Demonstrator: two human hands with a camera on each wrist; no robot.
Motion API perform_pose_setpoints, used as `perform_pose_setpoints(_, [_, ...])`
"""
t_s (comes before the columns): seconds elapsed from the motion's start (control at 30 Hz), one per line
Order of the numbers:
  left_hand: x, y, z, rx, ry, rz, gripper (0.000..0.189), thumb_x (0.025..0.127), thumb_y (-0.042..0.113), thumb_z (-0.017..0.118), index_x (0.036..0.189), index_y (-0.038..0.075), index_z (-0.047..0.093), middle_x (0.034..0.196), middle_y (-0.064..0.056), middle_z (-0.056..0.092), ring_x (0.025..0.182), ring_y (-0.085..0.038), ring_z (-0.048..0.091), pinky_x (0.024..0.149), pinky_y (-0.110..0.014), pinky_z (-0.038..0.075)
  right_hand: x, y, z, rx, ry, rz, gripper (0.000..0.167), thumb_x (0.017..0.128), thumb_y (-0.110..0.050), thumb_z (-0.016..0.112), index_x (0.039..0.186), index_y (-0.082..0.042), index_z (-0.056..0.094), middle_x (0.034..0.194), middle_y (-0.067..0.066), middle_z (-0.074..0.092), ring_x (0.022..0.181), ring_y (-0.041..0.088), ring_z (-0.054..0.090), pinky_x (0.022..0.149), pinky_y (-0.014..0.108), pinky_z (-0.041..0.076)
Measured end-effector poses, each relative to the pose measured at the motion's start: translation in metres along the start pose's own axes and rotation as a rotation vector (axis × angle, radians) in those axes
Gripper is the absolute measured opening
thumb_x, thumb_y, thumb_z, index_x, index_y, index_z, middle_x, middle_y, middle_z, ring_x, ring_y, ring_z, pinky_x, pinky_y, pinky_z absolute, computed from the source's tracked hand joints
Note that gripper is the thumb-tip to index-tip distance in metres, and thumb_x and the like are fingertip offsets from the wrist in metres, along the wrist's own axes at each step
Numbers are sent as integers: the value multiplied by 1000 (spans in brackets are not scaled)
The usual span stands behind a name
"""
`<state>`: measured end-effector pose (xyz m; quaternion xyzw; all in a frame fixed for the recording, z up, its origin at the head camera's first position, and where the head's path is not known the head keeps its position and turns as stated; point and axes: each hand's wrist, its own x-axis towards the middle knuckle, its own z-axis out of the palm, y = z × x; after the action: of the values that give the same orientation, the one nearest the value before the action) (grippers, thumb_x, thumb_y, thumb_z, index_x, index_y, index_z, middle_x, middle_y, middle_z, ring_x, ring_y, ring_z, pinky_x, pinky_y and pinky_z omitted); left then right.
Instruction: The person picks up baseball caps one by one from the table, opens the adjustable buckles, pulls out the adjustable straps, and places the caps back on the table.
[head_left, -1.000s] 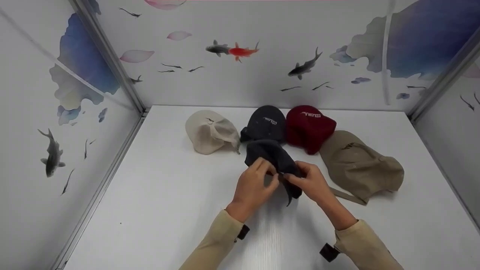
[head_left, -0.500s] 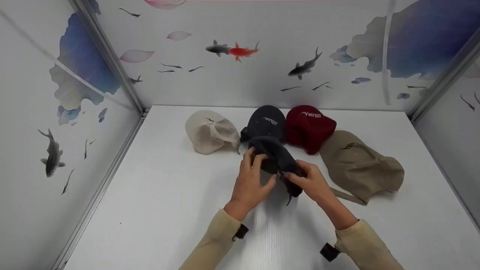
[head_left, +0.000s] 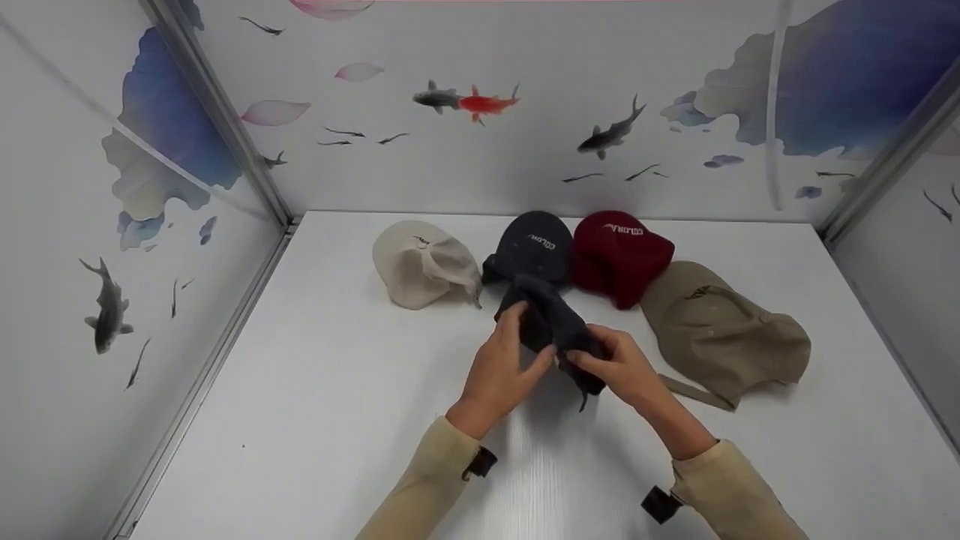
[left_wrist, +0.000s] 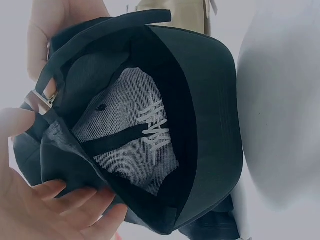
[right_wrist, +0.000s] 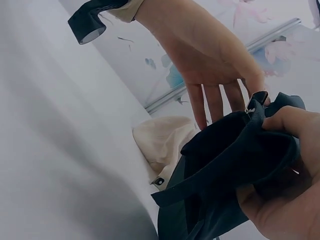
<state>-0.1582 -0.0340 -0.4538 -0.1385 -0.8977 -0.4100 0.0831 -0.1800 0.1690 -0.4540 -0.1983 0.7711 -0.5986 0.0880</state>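
A dark baseball cap (head_left: pixel 561 319) is held over the table, its hollow inside and brim facing the left wrist camera. My right hand (head_left: pixel 626 367) grips its back edge beside the metal buckle (left_wrist: pixel 41 101), with the thumb on the strap side. The strap's loose end (left_wrist: pixel 159 16) sticks out past the opening in the left wrist view. My left hand (head_left: pixel 496 375) has its fingers (left_wrist: pixel 82 210) spread and fairly straight against the crown. Its thumb lies close to the buckle. In the right wrist view, the left hand's fingers hang behind the cap's edge.
Behind the held cap lie a cream cap (head_left: pixel 416 266), a dark grey cap (head_left: pixel 529 244) and a red cap (head_left: pixel 622 259). A khaki cap (head_left: pixel 724 322) with its strap trailing lies to the right. Printed walls enclose the white table (head_left: pixel 315 420).
My left fingers come away from the buckle area and spread onto the crown. The cap has turned slightly. My right hand keeps its grip in nearly the same place.
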Motion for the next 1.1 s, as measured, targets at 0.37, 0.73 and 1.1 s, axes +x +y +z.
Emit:
perform_pose_setpoints(0.37, [2,-1,5,173,39,56,24,99,32,60,113,13,60,120,-3,60,102,-19,65,88,-35,55,1,1,2,18,-13,-44,30,94,-3,62,121,11,62,99,8,71,82,5,65,73,21,54])
perform_pose_setpoints(0.73, [2,3,6,192,5,31,16,100,30,59,100,14,63,104,-1,63,97,-19,65,87,-35,53,0,1,3,36,-29,-58,30,95,-4,63,121,11,62,99,-2,70,84,5,65,74,21,55])
perform_pose_setpoints(1.1, [2,-4,0,34,-88,133,15,98,26,59,110,18,63,111,4,65,101,-11,63,90,-27,53,-3,2,-2,87,-7,-34,26,97,-6,62,116,12,61,94,-8,70,81,6,64,71,22,53])
